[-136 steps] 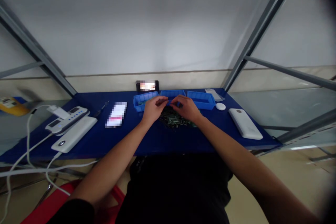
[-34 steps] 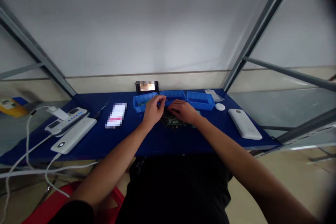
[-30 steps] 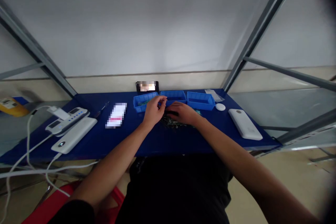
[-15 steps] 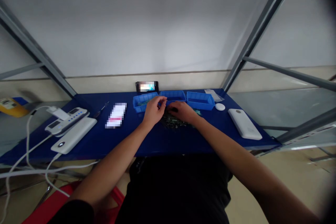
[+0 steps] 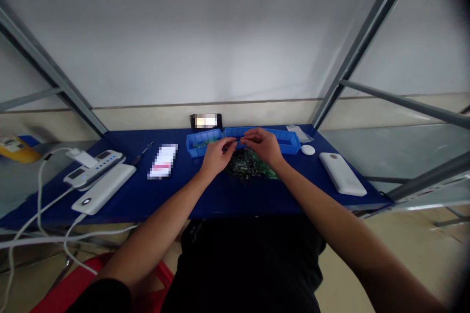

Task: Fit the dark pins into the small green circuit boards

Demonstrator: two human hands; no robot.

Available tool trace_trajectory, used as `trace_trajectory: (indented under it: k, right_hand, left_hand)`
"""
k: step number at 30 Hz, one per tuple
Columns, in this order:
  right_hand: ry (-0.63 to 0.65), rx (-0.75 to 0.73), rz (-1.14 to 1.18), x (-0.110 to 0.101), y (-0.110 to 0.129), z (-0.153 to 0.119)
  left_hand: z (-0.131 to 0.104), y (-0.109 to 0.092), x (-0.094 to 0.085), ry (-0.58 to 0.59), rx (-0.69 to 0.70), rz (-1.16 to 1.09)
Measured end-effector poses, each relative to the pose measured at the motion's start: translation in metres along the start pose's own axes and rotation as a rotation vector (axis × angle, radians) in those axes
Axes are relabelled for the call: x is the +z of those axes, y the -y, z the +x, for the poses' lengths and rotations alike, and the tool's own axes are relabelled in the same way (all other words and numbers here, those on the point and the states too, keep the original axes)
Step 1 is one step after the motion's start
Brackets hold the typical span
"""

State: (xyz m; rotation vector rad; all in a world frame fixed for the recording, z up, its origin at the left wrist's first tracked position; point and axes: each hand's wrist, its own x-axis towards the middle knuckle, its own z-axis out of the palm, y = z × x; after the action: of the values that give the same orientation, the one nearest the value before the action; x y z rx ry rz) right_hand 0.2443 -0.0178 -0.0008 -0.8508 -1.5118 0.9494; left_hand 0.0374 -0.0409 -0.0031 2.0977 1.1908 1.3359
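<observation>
Above a pile of small dark and green pieces (image 5: 245, 165), my two hands come close together, fingertips almost meeting. My left hand (image 5: 217, 155) pinches thumb against fingers; whatever lies between them is too small to make out. My right hand (image 5: 265, 145) is also closed in a pinch, on something I cannot make out. Behind the hands stand three blue bins in a row: the left bin (image 5: 194, 151) holds green pieces, while the middle bin (image 5: 232, 131) and the right bin (image 5: 292, 148) are partly hidden by my right hand.
A phone (image 5: 162, 161), a thin pointed tool (image 5: 141, 154), a power strip (image 5: 93, 168) and a white power bank (image 5: 105, 190) lie left. Another phone (image 5: 206, 121) leans at the back. Rightward are a round white disc (image 5: 307, 149), a clear bag (image 5: 299, 132) and a second power bank (image 5: 342, 173).
My right hand has lifted from the pile and moved up and slightly right, uncovering more pieces. The left hand has shifted slightly down and right, still pinching.
</observation>
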Motion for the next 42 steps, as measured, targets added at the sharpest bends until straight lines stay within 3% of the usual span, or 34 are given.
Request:
trace_trajectory:
  k: [4, 9, 16, 22, 28, 33, 38, 42]
  right_hand:
    - [0.040, 0.030, 0.034, 0.000, 0.000, 0.000]
    - [0.095, 0.049, -0.080, 0.000, -0.002, -0.002]
    - [0.117, -0.171, -0.382, -0.001, 0.007, -0.004]
    - [0.015, -0.291, -0.507, -0.002, 0.013, -0.007]
    - [0.098, -0.378, -0.503, -0.001, 0.013, -0.008]
    - [0.157, -0.348, -0.462, 0.000, 0.012, -0.007]
    - [0.129, -0.330, -0.430, 0.000, 0.016, -0.008]
    - [0.052, -0.325, -0.462, 0.000, 0.018, -0.008]
  left_hand:
    - [0.000, 0.002, 0.001, 0.005, -0.025, -0.085]
    - [0.001, -0.002, -0.001, -0.024, 0.036, -0.023]
    - [0.000, -0.003, -0.001, -0.002, 0.009, -0.106]
    - [-0.002, 0.002, 0.001, 0.069, -0.060, -0.183]
    - [-0.001, 0.003, 0.004, 0.057, -0.036, -0.193]
    - [0.002, 0.004, 0.002, -0.003, -0.050, -0.236]
    - [0.004, 0.009, 0.002, -0.041, -0.116, -0.264]
    - [0.004, 0.012, 0.003, -0.048, -0.093, -0.261]
